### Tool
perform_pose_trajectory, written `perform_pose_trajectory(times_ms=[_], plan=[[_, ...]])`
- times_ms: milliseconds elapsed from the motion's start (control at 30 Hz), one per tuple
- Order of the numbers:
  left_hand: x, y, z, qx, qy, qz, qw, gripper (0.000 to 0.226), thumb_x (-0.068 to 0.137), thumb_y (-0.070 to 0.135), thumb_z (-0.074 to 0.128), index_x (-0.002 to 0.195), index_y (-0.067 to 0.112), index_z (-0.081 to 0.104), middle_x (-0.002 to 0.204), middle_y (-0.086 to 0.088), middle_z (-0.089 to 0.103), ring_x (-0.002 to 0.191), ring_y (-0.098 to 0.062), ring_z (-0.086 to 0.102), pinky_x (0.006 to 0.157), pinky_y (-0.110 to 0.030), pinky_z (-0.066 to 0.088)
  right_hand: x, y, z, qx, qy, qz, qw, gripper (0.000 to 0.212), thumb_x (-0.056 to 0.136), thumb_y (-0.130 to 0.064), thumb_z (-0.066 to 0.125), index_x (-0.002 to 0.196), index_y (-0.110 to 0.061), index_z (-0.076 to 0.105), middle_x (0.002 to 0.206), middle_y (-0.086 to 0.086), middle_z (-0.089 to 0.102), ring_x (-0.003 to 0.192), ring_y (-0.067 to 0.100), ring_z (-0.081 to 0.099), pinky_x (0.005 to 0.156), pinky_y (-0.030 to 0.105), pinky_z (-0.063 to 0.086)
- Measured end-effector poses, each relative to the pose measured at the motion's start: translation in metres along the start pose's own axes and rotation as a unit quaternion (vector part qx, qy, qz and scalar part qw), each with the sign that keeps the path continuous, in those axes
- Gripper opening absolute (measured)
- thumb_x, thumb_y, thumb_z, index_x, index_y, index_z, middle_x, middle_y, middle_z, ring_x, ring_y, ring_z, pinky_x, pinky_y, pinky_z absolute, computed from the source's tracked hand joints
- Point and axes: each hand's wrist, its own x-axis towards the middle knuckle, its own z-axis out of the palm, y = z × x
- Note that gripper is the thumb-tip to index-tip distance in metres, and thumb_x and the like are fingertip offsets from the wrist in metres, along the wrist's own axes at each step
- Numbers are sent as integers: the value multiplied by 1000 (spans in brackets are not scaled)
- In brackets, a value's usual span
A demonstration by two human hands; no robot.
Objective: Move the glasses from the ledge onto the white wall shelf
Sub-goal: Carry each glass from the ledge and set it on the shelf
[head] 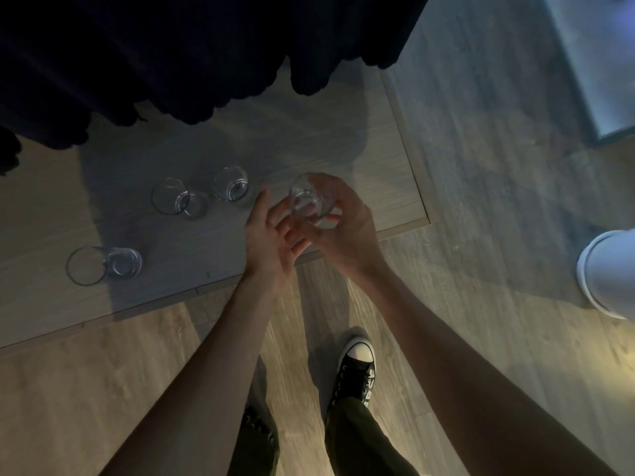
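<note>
I look down in dim light at a low wooden ledge point(343, 146). My right hand point(347, 231) is closed around a clear glass point(307, 201) just above the ledge's near right part. My left hand point(266, 235) is beside it with fingers spread, its fingertips touching the right hand's fingers below the glass. Three more clear glasses remain on the ledge: one point(231, 183) just left of my hands, another point(178, 198) further left, and a third point(103, 266) near the front left. The white wall shelf is not in view.
A dark curtain point(171, 56) hangs over the back of the ledge. My legs and a black sneaker point(357, 369) stand on the wooden floor below. A white rounded object point(608, 273) is at the right edge, a pale panel point(598, 60) at top right.
</note>
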Motion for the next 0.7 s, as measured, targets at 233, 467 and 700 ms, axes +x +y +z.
perform_pose_trajectory(times_ms=[233,467,700], plan=[[-18,3,-7,1,-8,3,1000,72,90,63,54,136,7,63,113,-9,78,105,-22,75,90,-38,54,-15,-14,-1,-4,-4,-17,1000,55,76,-15,87,127,-11,67,117,2,74,112,23,70,89,51,59],[-24,1,-14,8,-14,11,1000,72,90,63,53,135,7,64,107,-6,80,99,-19,76,95,-38,52,-25,-20,1,-2,-5,-15,1000,53,79,-14,86,128,-11,66,119,4,74,114,23,70,90,51,59],[-42,11,-20,9,-22,28,999,66,90,62,54,123,7,70,105,-7,80,95,-20,76,89,-38,54,-32,-44,-2,-21,-15,-24,999,54,78,-24,87,127,-16,67,121,-2,73,115,18,69,93,48,59]])
